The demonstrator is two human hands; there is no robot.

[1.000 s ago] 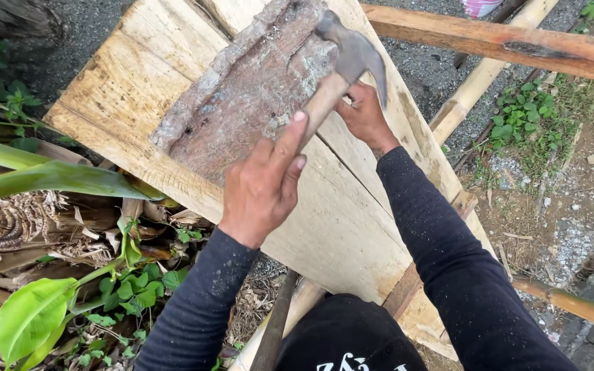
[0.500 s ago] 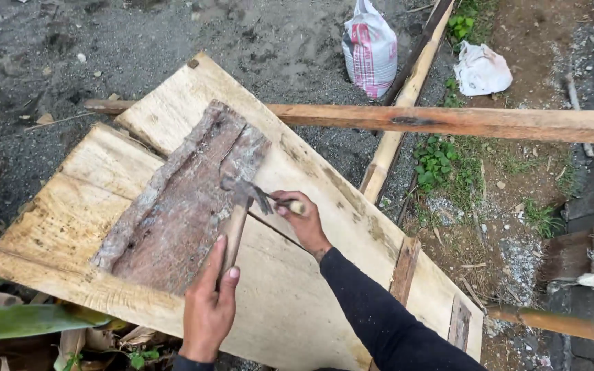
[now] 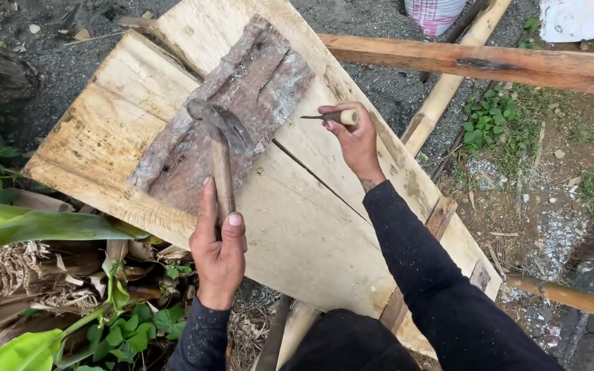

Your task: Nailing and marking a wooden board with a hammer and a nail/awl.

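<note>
Since half a second ago, both hands have drawn apart: the right hand [image 3: 359,141] has slid off to the board's right edge. Its fingers [image 3: 335,118] are wrapped round a small pale-handled tool [image 3: 331,117], whose thin metal tip points left, toward the bark slab [image 3: 232,113]. The left hand [image 3: 220,254] grips the hammer [image 3: 220,144] low on its wooden handle, the head resting on the slab atop the planks [image 3: 311,227], perhaps for reach.
</note>
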